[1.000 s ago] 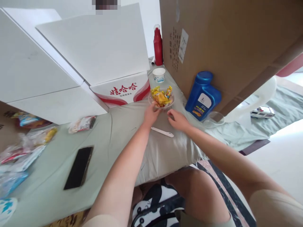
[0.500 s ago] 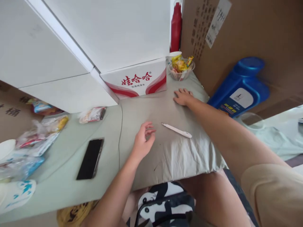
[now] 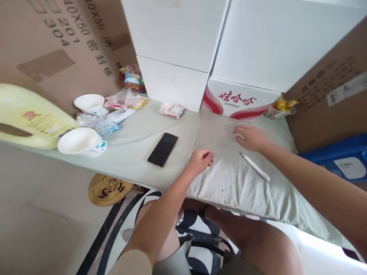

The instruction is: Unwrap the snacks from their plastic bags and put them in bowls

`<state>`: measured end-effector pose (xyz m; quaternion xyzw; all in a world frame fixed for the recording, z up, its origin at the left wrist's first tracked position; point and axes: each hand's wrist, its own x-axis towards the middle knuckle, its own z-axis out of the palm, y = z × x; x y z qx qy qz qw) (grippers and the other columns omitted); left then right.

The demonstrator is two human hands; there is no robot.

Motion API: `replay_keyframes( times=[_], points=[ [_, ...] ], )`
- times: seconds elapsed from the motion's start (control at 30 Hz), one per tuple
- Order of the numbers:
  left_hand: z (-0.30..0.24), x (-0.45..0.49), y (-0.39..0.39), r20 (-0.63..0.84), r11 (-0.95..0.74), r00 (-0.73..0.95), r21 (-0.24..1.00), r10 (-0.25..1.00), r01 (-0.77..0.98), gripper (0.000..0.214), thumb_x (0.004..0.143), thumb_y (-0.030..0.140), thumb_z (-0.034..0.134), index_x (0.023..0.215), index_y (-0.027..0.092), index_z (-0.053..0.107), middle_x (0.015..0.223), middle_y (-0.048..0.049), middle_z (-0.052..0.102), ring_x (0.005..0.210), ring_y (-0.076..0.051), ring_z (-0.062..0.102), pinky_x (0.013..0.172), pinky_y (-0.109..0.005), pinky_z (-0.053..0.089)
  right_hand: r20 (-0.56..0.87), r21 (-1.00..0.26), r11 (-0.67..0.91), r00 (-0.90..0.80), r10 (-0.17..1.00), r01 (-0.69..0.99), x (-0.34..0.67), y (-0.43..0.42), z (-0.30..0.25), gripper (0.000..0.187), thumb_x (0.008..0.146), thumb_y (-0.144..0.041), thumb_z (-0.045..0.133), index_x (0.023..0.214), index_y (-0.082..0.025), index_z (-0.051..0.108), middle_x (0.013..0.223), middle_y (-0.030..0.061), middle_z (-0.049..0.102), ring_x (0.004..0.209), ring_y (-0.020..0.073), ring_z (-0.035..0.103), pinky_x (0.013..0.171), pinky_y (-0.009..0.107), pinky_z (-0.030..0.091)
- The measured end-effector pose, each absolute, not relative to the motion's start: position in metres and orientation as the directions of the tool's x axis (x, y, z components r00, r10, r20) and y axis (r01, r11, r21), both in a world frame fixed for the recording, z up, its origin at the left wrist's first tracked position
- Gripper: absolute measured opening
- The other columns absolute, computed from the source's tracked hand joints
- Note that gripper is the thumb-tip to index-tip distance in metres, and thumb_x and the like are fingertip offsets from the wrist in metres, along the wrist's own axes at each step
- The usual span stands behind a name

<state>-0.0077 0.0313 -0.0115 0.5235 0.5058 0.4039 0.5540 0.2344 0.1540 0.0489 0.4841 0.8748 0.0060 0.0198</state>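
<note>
My left hand (image 3: pixel 200 161) hovers low over the pale green cloth (image 3: pixel 129 151) near its front edge, fingers curled loosely with nothing in them. A black phone (image 3: pixel 163 149) lies just left of that hand. My right hand (image 3: pixel 250 136) rests flat on the cloth, fingers spread, in front of the red-and-white printed box (image 3: pixel 237 101). A white pen-like stick (image 3: pixel 254 165) lies beside my right wrist. The clear bowl of yellow wrapped snacks (image 3: pixel 279 107) stands at the back right, against the brown carton.
Two white paper cups (image 3: pixel 82 141) (image 3: pixel 89 103), several snack packets (image 3: pixel 120 110) and a yellow jug (image 3: pixel 25 122) crowd the left. White box flaps (image 3: pixel 177 38) and brown cartons (image 3: pixel 57 46) wall the back. A blue jug (image 3: pixel 341 160) stands at the right. My knees are below the edge.
The view has swung left, bringing the cups and yellow jug into sight. My left hand came back from the snack bowl toward the front edge; my right hand settled flat on the cloth.
</note>
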Motion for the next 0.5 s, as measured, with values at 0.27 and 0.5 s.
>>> replay_keyframes(
  times=[0.27,0.5],
  points=[
    [-0.010,-0.060,0.028,-0.151,0.162,0.133,0.984,0.980,-0.077,0.030,0.089,0.037,0.047,0.072,0.018,0.062,0.066,-0.0009,0.065,0.054,-0.011,0.057,0.054,-0.023,0.041,-0.044,-0.018,0.716,-0.716,0.697,0.698,0.012,0.178,0.075,0.036,0.090,-0.022,0.048,0.121,-0.021,0.066,0.137,0.0107,0.064,0.120,0.0278,0.063,0.102,0.041,0.050],
    [-0.013,-0.102,0.023,-0.157,0.161,0.151,0.987,0.976,-0.015,0.030,0.086,0.041,0.052,0.064,0.020,0.056,0.066,-0.0033,0.065,0.067,-0.017,0.060,0.062,-0.027,0.042,0.038,-0.010,0.751,-0.750,0.660,0.660,-0.160,0.249,0.060,0.043,0.091,-0.015,0.041,0.127,-0.020,0.063,0.135,0.0102,0.063,0.123,0.0276,0.059,0.106,0.041,0.045]
  ],
)
